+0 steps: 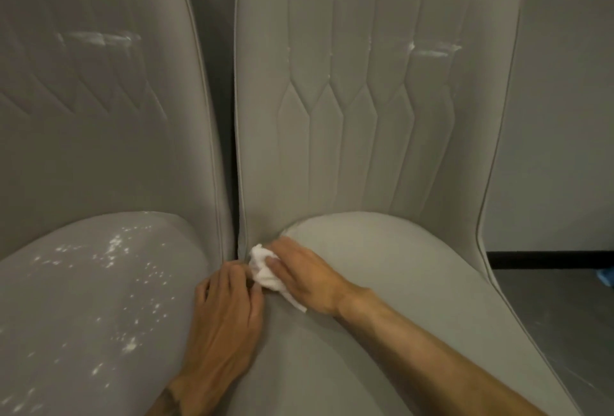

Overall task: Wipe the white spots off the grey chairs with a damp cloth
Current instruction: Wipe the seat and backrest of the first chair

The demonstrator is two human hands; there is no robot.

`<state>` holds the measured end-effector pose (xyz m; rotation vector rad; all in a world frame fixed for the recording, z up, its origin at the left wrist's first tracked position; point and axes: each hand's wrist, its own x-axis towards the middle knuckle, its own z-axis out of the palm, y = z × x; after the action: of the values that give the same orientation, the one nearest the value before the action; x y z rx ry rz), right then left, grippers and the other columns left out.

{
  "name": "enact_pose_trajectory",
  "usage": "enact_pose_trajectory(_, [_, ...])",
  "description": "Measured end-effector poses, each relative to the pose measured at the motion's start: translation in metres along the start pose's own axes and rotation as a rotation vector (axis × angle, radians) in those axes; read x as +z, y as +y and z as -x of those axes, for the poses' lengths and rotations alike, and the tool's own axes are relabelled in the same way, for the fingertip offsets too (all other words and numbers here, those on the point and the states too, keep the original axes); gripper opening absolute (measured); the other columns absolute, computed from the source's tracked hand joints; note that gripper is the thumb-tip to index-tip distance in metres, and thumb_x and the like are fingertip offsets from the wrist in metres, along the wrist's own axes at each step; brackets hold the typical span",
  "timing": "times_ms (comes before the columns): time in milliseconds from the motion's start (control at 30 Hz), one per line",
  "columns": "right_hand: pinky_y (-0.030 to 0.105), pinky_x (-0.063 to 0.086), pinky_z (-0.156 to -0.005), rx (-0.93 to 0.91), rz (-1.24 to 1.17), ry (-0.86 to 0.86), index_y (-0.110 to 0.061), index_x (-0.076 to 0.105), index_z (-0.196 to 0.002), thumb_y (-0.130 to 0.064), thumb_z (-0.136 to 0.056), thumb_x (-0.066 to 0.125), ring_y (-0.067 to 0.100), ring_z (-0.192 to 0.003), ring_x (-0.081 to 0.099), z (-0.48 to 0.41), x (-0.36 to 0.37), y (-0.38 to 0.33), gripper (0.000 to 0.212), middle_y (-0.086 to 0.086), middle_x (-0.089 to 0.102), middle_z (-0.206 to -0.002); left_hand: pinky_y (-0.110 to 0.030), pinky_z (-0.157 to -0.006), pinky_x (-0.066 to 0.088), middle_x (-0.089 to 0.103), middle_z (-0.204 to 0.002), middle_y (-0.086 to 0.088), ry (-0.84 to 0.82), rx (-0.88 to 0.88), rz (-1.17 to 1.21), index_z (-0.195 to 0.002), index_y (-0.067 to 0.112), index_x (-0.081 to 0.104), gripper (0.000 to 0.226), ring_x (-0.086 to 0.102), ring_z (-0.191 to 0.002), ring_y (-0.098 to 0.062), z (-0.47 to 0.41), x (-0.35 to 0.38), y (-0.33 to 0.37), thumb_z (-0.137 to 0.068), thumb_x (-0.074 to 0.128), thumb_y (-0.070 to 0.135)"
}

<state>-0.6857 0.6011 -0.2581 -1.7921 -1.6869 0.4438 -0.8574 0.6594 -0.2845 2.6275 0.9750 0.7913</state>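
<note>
We press the crumpled white damp cloth under our right hand at the right grey upholstered chair's rear-left seat corner; left hand pinches its edge. Risk: smearing residue (cloth likely loaded) onto the spotted left grey chair.

Two grey upholstered chairs stand side by side: the left grey chair and the right grey chair. One crumpled white cloth lies at the back left corner of the right chair's seat. Two bare hands are at that cloth, the left hand and the right hand. White spots, too many to count, speckle the left chair's seat. Each backrest carries one white smear, so two smears altogether.
</note>
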Motion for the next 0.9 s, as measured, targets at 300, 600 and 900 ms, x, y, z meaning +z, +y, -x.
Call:
enact_pose_trajectory(300, [0.002,0.031,-0.089,0.135,-0.082,0.593,-0.012,0.059,-0.12,-0.022,-0.106,0.039,0.009,-0.108,0.054,-0.021,-0.077,0.02,0.026,0.0,0.057,-0.114,-0.045,-0.094,0.046,0.055,-0.129,-0.012,0.113,0.171,-0.2,-0.127,0.011,0.06,0.041,0.057,-0.111,-0.035,-0.074,-0.011,0.011,-0.099,0.044,0.037])
enact_pose_trajectory(600, [0.016,0.038,-0.087,-0.06,0.156,0.959,-0.007,0.057,-0.121,-0.022,-0.106,0.041,0.013,-0.1,0.053,-0.059,-0.234,0.001,0.027,0.004,0.056,-0.109,-0.051,-0.107,0.035,0.044,-0.138,-0.017,0.477,0.284,-0.248,-0.137,0.011,0.05,0.044,0.042,-0.128,-0.04,-0.226,-0.042,0.044,-0.095,0.059,0.023])
enact_pose_trajectory(900, [0.033,0.039,-0.096,-0.241,0.955,0.876,-0.011,0.047,-0.136,-0.03,-0.103,0.043,0.029,-0.114,0.047,-0.07,-0.327,0.004,0.038,0.014,0.046,-0.132,-0.048,-0.114,0.03,0.042,-0.143,-0.016,0.628,0.429,-0.255,-0.142,0.009,0.044,0.046,0.037,-0.135,-0.036,-0.311,-0.079,0.075,-0.099,0.054,0.023])
